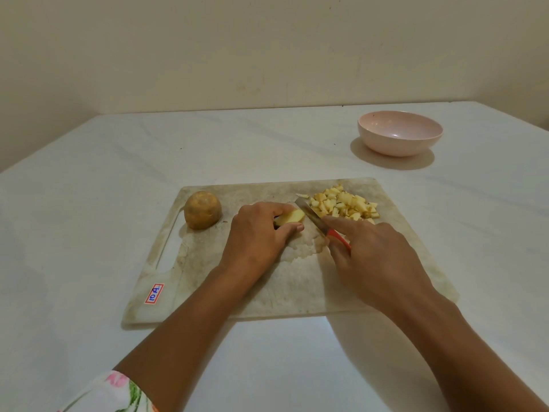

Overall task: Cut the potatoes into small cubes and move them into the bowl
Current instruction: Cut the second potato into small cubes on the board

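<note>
Head cam: left hand (258,233) pinches potato piece (289,217) on cutting board (297,286); right hand (374,257) grips knife (319,223) beside it. Cubes (346,205) piled on board, bowl (399,133) well apart on counter (89,188).

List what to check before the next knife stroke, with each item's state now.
1. Piece steady: left grip holds the potato piece on the board: ok.
2. Knife held: right grip holds the knife, forefinger along the blade: ok.
3. Left fingertips clear of the blade: cannot tell, they lie right beside it.
4. Cubes out of the cut: ok, piled to the blade's right.
5. Whole potato clear of the cut: ok, at the board's left end.
6. Bowl ready: ok, upright and empty, beyond the board.
</note>
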